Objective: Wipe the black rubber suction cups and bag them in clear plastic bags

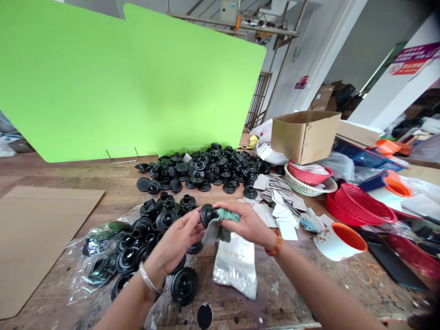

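My left hand (182,240) has its fingers closed on a round black part (206,215), stepped and knob-like, held above the middle of the table. On the right side of that part, my right hand (247,224) grips a green and grey cloth (225,216) and presses it against the part. The cloth's lower end (216,232) hangs below the fingers. Beneath my hands lies a stack of clear plastic bags (236,263). Several similar black parts (168,221) lie on plastic just left of my hands, and one large black disc (184,285) sits nearest to me.
A large heap of black parts (213,167) lies before the green panel (137,82). White cards (285,206), a cardboard box (305,135), red baskets (359,206) and a white cup with orange inside (338,243) stand right. Flat cardboard (41,243) lies left.
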The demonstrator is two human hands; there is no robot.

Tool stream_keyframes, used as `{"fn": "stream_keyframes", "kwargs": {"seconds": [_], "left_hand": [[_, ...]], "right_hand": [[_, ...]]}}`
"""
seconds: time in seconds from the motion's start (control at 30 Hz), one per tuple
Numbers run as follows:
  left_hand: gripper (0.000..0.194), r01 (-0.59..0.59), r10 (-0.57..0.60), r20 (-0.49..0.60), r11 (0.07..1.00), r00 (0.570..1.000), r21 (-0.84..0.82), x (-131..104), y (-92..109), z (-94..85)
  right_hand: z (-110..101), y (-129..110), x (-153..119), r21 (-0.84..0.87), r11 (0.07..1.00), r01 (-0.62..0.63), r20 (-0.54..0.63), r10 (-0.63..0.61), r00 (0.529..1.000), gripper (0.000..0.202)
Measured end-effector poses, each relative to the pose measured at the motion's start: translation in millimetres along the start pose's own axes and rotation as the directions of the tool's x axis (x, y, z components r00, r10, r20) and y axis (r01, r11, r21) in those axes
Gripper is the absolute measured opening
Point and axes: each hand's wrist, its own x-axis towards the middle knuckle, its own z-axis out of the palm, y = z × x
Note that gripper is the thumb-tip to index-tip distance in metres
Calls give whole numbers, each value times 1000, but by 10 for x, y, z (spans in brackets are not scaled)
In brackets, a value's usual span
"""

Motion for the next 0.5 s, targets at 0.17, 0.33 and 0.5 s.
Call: {"fn": "stream_keyframes", "kwargs": {"seconds": [0.17, 0.33, 0.5], "left_hand": [[37, -43, 37, -90, 997, 995, -60, -89, -313, 199], [33, -188, 201, -202, 979, 958, 83, -132, -422, 213], [28, -46, -23, -211, 949, 977, -313, -56, -476, 54]], "right_hand": [[331, -102, -172, -187, 974, -131, -95, 115, 989, 24], [423, -40, -193, 58, 905, -421, 20, 421, 907, 52], [-62, -102, -271, 370, 824, -429, 348, 305, 887, 44]]}}
